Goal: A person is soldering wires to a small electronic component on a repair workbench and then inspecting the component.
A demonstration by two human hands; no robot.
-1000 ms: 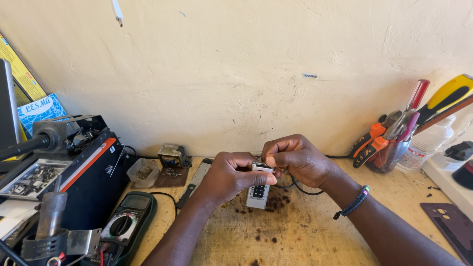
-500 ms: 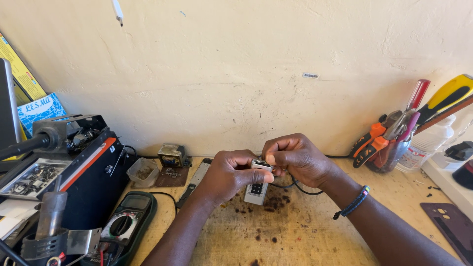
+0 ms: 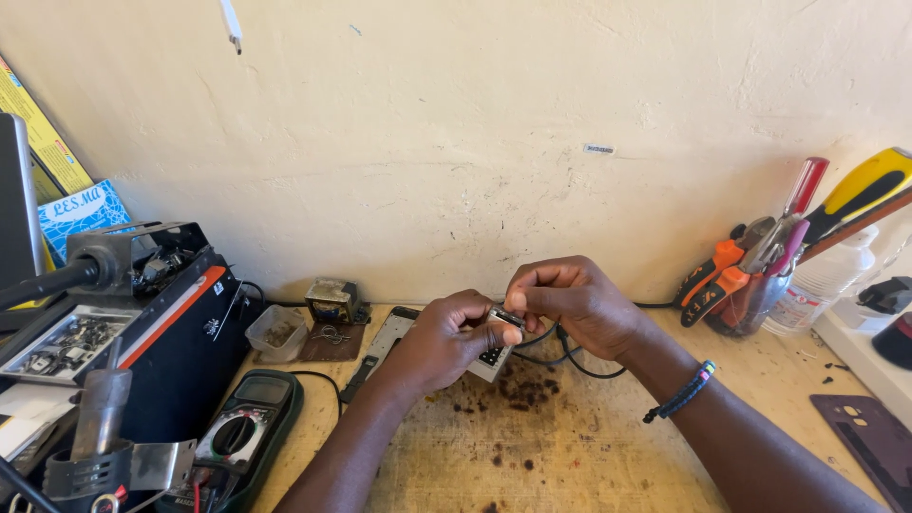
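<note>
**Head view: seating a small connector at a handheld unit**

Head view: the left hand [image 3: 446, 337] is closing around a small white device [image 3: 492, 359], thumb on top and fingers underneath, holding it just above the wooden bench [image 3: 570, 446]. The right hand [image 3: 570, 304] is pinching a small metal connector [image 3: 506, 317] between thumb and forefinger, right at the upper edge of the device. A thin black cable [image 3: 570, 359] is looping out from under the right hand and resting on the bench. Both hands are working at the middle of the bench, close to the wall [image 3: 475, 142].

To do this step well, in judgement:

- The left hand is serving as the fixture; it needs a firm, steady hold so the device does not rotate.
- The connector is small and partly hidden by the fingertips; whether it is already seated cannot be told. It wants squaring to its mating edge before any pressure.
- Force is best applied straight along the connector, not sideways, since small contacts are likely to bend.
- The cable wants slack, so it is not tugging on the joint.

Surroundings: a multimeter [image 3: 242, 432] is lying at the left near a black equipment case [image 3: 180, 351]; a jar of hand tools [image 3: 760, 275] is standing at the right against the wall, well apart from the hands.
</note>
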